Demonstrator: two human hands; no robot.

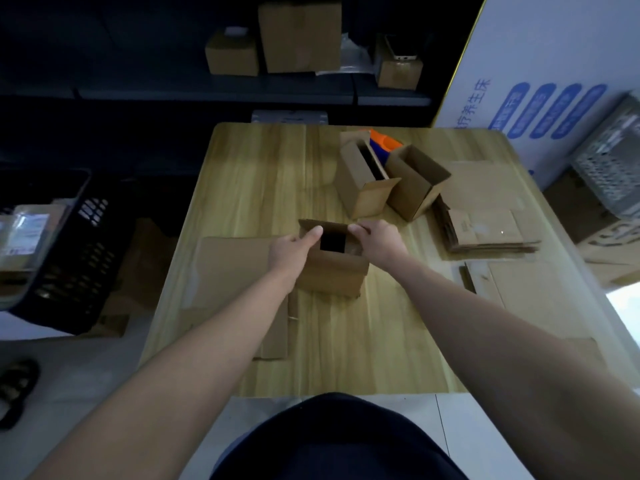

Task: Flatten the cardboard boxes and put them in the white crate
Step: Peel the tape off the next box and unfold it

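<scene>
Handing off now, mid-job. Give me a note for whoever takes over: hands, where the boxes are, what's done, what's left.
Left hand and right hand both grip the top edges of the small open box at mid-table, not yet flattened.
Behind it, a second open box and a third open box stand side by side.
Done: a stack of flattened boxes on the table's right, flat cardboard on its left.
Left: flatten three boxes, move the flats to the white crate beyond the table's right edge; its inside is not visible.
</scene>
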